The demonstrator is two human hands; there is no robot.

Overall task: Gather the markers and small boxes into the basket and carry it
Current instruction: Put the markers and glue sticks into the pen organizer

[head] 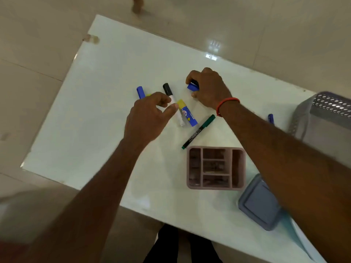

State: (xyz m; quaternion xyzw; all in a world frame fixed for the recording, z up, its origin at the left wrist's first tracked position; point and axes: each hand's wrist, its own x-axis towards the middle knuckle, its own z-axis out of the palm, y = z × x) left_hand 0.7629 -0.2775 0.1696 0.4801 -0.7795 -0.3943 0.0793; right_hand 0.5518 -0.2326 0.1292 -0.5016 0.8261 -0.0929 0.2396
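We see both hands out over the white table (pixel 106 76), working among the scattered items. The right hand (pixel 209 88) is curled down over a small blue box (pixel 192 86), fingers closed around it, the box apparently touching the tabletop or just off it — we cannot tell which. The left hand (pixel 150 114) is half open, thumb and forefinger apart, poised right at the black-capped white marker (pixel 175 106). That marker's long axis runs from its black cap at the far end toward us and slightly right, and it lies touching a yellow-and-blue box (pixel 187 113) along its right side. So the left hand, coming from the marker's left, is the nearer one, and we judge a pinch across the barrel is what the next move calls for.

A blue-capped marker (pixel 140 92) sits just beyond the left hand, partly hidden by it. A green pen (pixel 198 131) lies diagonally near the pink divided organiser (pixel 215 168). Another blue marker (pixel 270 118) peeks out behind the right forearm, close to the grey perforated basket (pixel 330 107) at the right edge — well apart from both hands, so everything gathered must travel right
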